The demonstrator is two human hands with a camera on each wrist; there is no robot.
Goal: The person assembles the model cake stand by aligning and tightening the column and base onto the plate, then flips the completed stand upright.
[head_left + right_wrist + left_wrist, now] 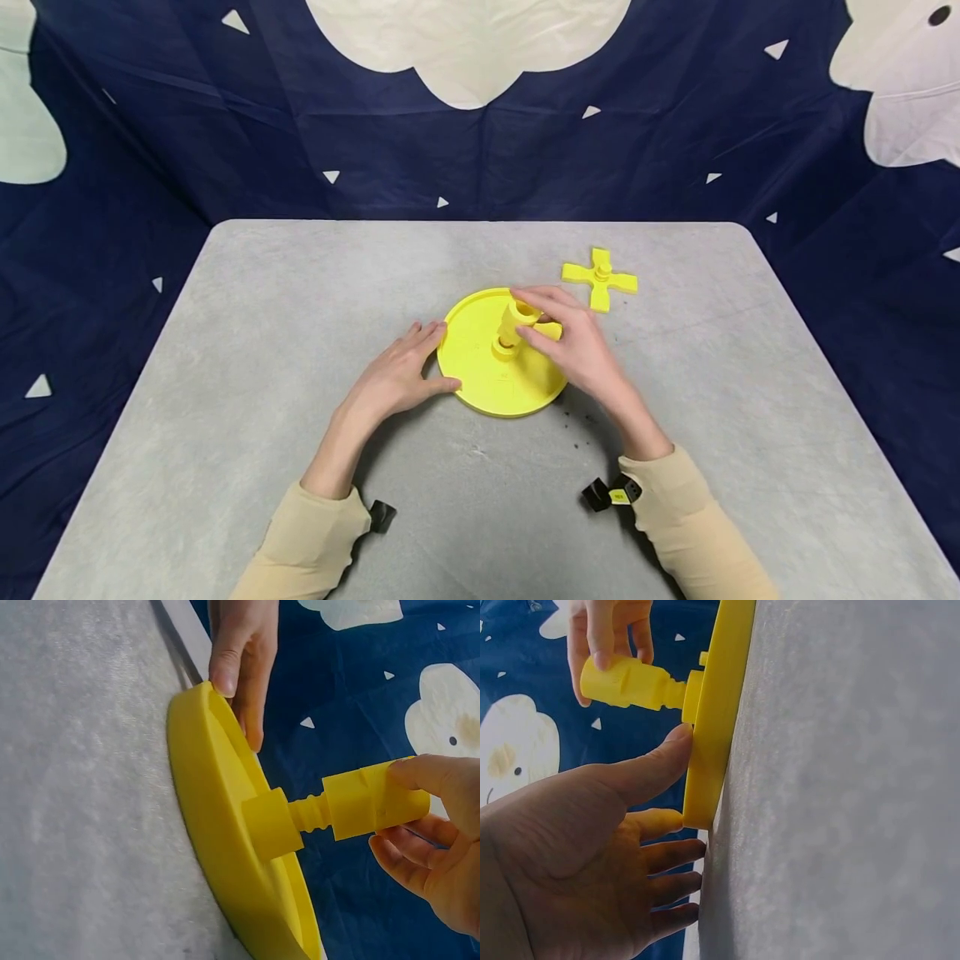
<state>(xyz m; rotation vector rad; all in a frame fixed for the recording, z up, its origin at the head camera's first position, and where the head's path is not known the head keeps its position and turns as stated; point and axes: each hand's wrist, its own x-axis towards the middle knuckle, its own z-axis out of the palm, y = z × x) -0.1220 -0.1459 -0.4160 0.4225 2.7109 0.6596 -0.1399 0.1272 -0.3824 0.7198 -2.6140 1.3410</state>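
A round yellow base with a raised rim lies on the table, a short socket standing at its centre. My left hand rests at the base's left edge, thumb and fingers spread along the rim and mostly straight. Above the socket, my right hand grips a hollow yellow cylinder between thumb and fingers. The cylinder's narrower threaded end meets the socket's mouth, with several ridges showing outside it. In the head view the cylinder leans slightly to the right.
A yellow cross-shaped piece with a small central stud lies beyond the base to the right. Dark specks dot the grey table near the base's right side. A dark blue patterned cloth hangs behind the table.
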